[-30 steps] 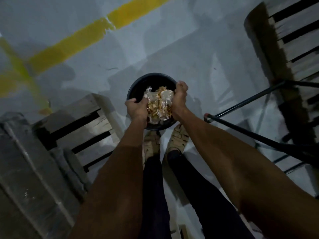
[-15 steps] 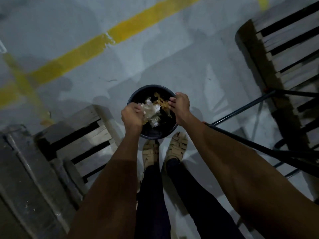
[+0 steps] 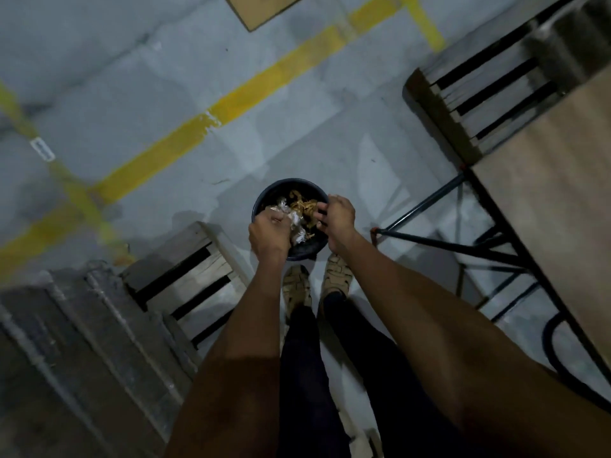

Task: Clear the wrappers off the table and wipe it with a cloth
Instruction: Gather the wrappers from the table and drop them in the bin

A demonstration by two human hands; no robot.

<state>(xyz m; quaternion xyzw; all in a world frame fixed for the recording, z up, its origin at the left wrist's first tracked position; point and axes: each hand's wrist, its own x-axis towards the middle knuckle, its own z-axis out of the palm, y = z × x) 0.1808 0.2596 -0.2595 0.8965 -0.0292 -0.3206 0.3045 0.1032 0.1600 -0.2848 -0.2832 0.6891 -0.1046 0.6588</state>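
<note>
- Head view: grey concrete floor (image 3: 158,77) with yellow lines lies below you; the table (image 3: 558,193) stands well to the right of your fingers.
- Your left hand (image 3: 269,234) curls its fingers round silver wrappers (image 3: 296,219); your right hand (image 3: 337,223) pinches gold ones, all above the bin (image 3: 264,201), just beyond your fingertips.
- Risk, as a judgement: crinkled, springy foil may catch on your fingers and spill past the rim onto the floor when you let go.
- Wrappers look crumpled, shiny, light.

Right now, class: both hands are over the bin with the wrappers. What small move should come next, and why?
Probably open both hands and let go. The left hand and right hand grip crumpled wrappers directly above the dark bin, so the wrappers should fall inside it.
</note>
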